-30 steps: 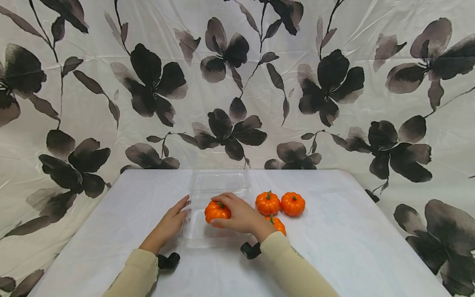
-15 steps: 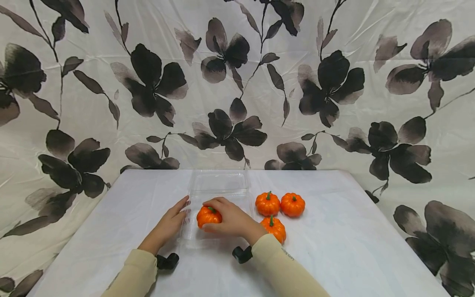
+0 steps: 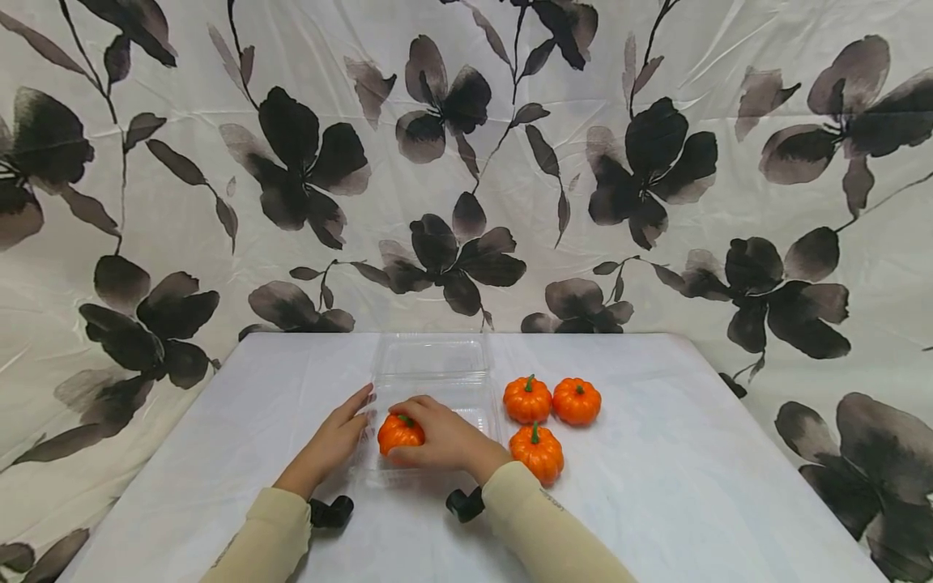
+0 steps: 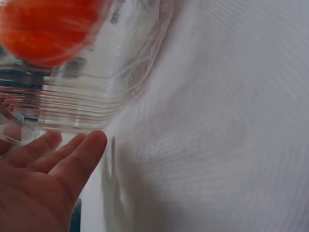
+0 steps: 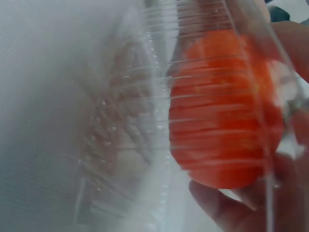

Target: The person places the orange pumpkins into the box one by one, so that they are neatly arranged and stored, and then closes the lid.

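A small orange pumpkin (image 3: 398, 436) with a green stem sits in the left part of a clear plastic container (image 3: 477, 417). My right hand (image 3: 446, 437) grips it from the right, its thumb at the near side and fingers over the top. In the right wrist view the pumpkin (image 5: 222, 116) shows through the ribbed clear wall, the fingers (image 5: 217, 205) curled round it. My left hand (image 3: 331, 441) rests against the container's left side. In the left wrist view its fingers (image 4: 79, 159) are nearly straight and touch the ribbed wall (image 4: 72, 108).
The container's clear lid (image 3: 433, 354) lies folded back behind it. To the right on the white table (image 3: 678, 478) stand three more pumpkins: one at the back (image 3: 527, 399), one beside it (image 3: 577, 402), one nearer (image 3: 537, 453). A floral cloth (image 3: 554, 162) hangs behind the table.
My right hand has moved left and slightly toward me with the pumpkin, into the container's left part. The nearer loose pumpkin has come into full view. My left hand has stayed in place.
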Available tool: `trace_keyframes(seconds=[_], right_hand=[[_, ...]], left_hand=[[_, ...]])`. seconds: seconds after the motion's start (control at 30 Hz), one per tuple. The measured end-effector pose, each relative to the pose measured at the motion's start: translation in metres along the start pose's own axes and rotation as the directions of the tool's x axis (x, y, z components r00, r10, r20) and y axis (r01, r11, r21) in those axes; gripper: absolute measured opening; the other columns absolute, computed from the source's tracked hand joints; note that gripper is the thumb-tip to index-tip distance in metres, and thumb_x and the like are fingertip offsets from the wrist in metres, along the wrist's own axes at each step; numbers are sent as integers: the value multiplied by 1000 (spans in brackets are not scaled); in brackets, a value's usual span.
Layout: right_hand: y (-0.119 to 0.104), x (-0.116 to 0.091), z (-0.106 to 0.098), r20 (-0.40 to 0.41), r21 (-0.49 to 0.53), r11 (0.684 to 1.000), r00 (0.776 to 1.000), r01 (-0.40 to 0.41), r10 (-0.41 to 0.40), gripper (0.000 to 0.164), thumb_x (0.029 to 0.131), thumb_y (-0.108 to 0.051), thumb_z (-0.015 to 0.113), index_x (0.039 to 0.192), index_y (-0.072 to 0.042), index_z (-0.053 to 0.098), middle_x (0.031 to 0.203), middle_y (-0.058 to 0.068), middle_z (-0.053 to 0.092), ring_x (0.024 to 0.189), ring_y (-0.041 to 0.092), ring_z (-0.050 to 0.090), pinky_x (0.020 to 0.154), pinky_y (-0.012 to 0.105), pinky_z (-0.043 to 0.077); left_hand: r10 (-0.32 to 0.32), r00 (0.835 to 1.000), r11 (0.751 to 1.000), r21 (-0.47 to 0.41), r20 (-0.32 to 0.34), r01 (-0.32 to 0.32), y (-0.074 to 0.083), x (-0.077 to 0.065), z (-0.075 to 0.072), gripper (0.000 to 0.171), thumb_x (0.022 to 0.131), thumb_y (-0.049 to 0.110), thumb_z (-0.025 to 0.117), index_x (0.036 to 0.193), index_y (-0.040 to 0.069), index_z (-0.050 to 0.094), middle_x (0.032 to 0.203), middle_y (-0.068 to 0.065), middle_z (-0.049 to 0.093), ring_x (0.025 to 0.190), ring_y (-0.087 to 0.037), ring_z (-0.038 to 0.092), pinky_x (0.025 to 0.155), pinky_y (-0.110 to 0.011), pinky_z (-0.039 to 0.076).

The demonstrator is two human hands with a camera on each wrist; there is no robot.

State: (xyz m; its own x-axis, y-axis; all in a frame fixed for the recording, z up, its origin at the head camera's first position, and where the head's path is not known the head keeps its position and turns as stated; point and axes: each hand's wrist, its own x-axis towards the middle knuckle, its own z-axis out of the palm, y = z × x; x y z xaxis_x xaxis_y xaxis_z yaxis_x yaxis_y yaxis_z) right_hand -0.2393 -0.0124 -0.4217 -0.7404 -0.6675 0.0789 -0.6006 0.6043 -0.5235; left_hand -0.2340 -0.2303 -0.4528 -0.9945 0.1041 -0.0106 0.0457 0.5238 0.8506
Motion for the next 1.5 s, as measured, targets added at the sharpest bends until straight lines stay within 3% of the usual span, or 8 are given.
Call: trace_keyframes(seconds=[1.0, 1.5], right_hand=[[-4, 10, 12, 48, 2, 998, 997, -57, 57, 62, 80, -47, 72, 136, -28, 54, 140, -2, 48, 114, 12, 55, 101, 32, 48], [-4, 8, 10, 51, -40, 999, 998, -27, 30, 61, 83, -54, 66, 138, -30, 51, 141, -4, 48, 118, 11, 54, 103, 31, 47]], left_hand=[[11, 1000, 1000, -18, -4, -11, 2, 4, 4, 57, 100, 15, 37, 155, 9, 22, 154, -20, 35, 136, -40, 43, 107, -54, 41], [-3, 1000, 1000, -10, -8, 3, 2, -3, 0, 57, 101, 19, 37, 155, 10, 21, 155, -20, 33, 138, -40, 41, 109, -55, 39]])
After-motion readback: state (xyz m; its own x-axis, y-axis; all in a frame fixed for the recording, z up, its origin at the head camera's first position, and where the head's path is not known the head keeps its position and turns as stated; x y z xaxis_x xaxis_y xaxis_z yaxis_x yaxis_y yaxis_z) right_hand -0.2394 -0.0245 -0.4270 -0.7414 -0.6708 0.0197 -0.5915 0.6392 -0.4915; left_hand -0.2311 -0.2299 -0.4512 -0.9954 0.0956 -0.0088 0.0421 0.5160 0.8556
